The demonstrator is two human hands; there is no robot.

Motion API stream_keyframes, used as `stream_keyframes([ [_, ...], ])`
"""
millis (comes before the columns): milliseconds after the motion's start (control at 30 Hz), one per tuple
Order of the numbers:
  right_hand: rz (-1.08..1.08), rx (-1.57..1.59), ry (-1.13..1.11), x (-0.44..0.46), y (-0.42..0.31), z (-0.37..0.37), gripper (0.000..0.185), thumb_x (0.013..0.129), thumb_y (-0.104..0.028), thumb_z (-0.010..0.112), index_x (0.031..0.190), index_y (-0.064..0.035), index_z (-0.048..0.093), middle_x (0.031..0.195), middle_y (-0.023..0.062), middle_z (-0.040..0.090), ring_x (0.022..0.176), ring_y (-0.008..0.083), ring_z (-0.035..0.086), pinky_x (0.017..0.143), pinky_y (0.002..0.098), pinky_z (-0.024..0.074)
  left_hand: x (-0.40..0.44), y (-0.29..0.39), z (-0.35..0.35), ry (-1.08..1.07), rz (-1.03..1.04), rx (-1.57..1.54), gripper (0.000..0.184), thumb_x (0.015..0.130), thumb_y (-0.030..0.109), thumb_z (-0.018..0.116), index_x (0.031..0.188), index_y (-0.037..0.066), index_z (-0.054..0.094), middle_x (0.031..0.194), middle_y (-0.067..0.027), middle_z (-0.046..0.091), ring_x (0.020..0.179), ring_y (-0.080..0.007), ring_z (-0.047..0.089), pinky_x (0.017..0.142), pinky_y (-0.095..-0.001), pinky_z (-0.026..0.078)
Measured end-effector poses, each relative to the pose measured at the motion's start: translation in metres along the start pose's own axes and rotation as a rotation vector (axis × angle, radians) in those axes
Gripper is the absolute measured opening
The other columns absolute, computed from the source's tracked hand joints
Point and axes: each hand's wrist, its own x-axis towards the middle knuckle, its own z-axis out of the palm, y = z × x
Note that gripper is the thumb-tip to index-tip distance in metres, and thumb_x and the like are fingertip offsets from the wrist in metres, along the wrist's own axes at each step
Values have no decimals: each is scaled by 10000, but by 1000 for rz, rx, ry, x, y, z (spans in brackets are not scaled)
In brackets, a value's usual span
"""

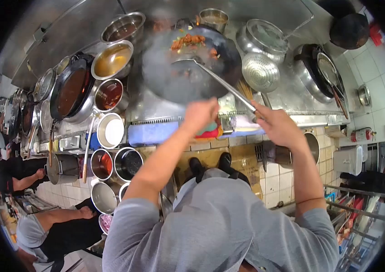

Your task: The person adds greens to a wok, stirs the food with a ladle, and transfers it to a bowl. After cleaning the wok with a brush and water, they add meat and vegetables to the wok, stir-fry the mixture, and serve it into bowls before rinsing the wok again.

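Observation:
My right hand is wrapped around the end of a long-handled ladle. The ladle's bowl reaches into a large black wok, where smoke or steam hides part of the inside. Browned chunks of food with green bits lie toward the wok's far side. At the wok's near edge, my left hand is closed and seems to grip it; the exact grip spot is hidden and a little blurred. Just under that hand a red and teal cloth shows.
A perforated strainer sits right of the wok, near a lidded pot. Leftward stand a bowl of yellow liquid, a pot of red sauce and a white container. Other people are at the left.

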Motion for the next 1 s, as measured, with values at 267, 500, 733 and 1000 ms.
stream_keyframes([
  [267,79,-60,-217,-61,-27,-112,389,815,-111,552,1203,-103,547,808,156,624,740,326,605,674,352,462,33,39,-75,-15,37,-8,206,836,287,567,738,105,563,606,-133,575,595,-345,576,517,-435,444],
  [500,-94,-204,115,48,16,5,380,831,-154,543,1210,-167,551,912,180,629,786,349,597,705,380,460,15,-14,15,3,-29,63,153,841,252,553,775,122,505,583,-132,571,558,-350,578,500,-465,446],
  [733,118,158,250,1,9,43,479,819,-81,553,1283,-161,461,856,198,623,793,333,610,694,381,465,8,5,-22,-13,70,9,158,837,251,549,761,124,493,556,-117,560,548,-345,577,506,-471,445],
  [1000,354,570,172,-11,69,164,491,869,-110,542,1320,-34,364,659,48,509,567,151,473,562,284,422,31,-13,-24,111,60,170,160,791,278,589,839,131,551,874,-86,571,776,-286,568,672,-422,401],
])
